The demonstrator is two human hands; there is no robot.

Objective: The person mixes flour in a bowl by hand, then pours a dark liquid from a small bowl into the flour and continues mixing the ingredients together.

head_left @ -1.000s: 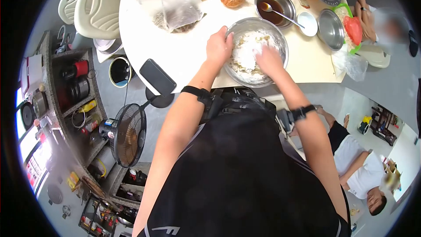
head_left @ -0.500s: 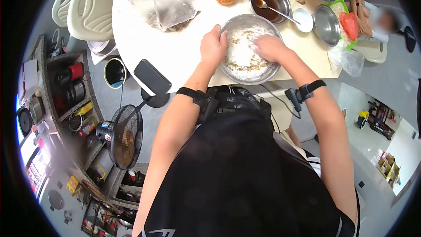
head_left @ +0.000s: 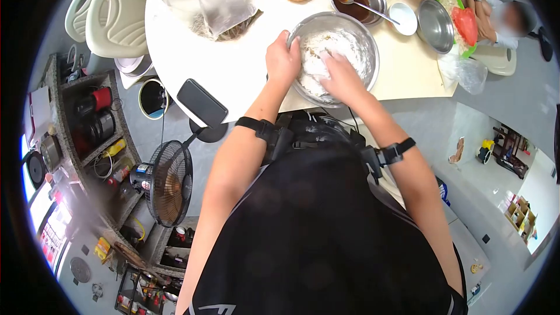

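A steel mixing bowl (head_left: 373, 58) sits near the table's front edge, with white flour (head_left: 341, 44) and some tan, lumpy bits inside. My left hand (head_left: 283, 61) grips the bowl's left rim, thumb on the inner side and fingers around the outside. Inside the bowl, my right hand (head_left: 341, 77) is down in the flour at the centre. Its fingertips are floury and partly buried, so how they are closed is hidden.
Behind the bowl stand a steel pot (head_left: 382, 0) of brown liquid with a spoon (head_left: 367, 7), a white cup (head_left: 403, 18) and another steel bowl (head_left: 436, 26). A phone (head_left: 202, 103) lies at the left table edge, above a fan (head_left: 170, 184). A person (head_left: 504, 20) sits at right.
My right hand has moved left and toward me within the bowl, pushing through the flour. The bowl has shifted slightly in view; my left hand keeps its grip on the rim.
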